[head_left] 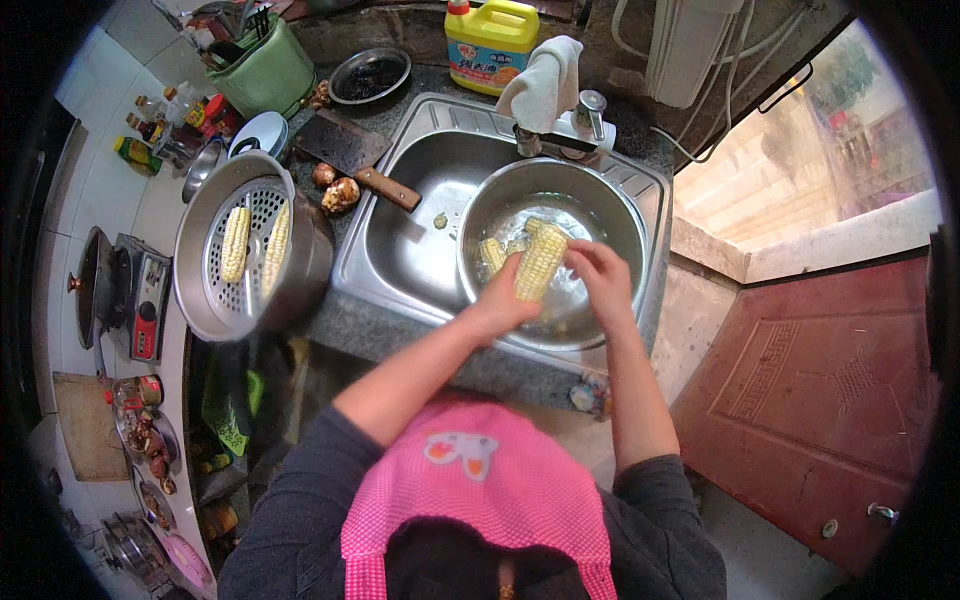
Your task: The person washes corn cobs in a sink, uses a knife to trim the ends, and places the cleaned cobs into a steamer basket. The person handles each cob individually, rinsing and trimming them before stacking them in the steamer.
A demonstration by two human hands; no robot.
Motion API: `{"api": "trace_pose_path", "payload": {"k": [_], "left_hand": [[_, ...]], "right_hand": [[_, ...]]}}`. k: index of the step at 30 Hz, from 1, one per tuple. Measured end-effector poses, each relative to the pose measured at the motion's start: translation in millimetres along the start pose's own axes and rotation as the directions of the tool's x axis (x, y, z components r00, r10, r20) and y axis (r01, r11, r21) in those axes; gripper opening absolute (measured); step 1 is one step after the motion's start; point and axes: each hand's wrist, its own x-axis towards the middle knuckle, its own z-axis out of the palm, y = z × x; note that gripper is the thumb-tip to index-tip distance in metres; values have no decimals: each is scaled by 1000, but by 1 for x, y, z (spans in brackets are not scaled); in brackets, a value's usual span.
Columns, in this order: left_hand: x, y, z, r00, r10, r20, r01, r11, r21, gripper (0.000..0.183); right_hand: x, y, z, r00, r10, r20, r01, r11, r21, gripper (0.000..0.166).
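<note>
My left hand (499, 300) is closed around the lower part of a peeled corn cob (541, 262), held above a large round steel basin (555, 171). My right hand (602, 283) is at the cob's right side, its fingers partly curled near the kernels; whether they touch it is unclear. Below, in the basin's water, lie more corn pieces (493, 255), partly hidden by the held cob. The basin stands in the right part of a steel sink (420, 169). To the left, a deep steamer pot (315, 247) has two corn cobs (235, 244) on its perforated tray.
A cleaver (386, 187) lies at the sink's left edge, its handle over the bowl, beside brown root vegetables (341, 194). Behind stand a yellow detergent jug (491, 45), the faucet (591, 112) with a white cloth (544, 82), and a dark-bottomed bowl (370, 76).
</note>
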Motion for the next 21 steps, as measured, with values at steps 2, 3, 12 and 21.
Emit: {"api": "trace_pose_path", "payload": {"k": [2, 3, 12, 21], "left_hand": [[1, -2, -2, 999, 21, -35, -15, 988, 154, 74], [1, -4, -3, 998, 32, -51, -20, 973, 231, 76], [-10, 16, -8, 993, 97, -71, -65, 933, 355, 76], [-11, 21, -10, 958, 70, -277, 30, 940, 340, 73]], "right_hand": [[2, -16, 7, 993, -67, -92, 76, 992, 99, 21], [4, -21, 9, 990, -98, -105, 111, 986, 121, 19], [13, -17, 21, 910, -362, -202, 295, 908, -296, 8], [8, -17, 26, 952, -302, -49, 297, 951, -90, 4]]}}
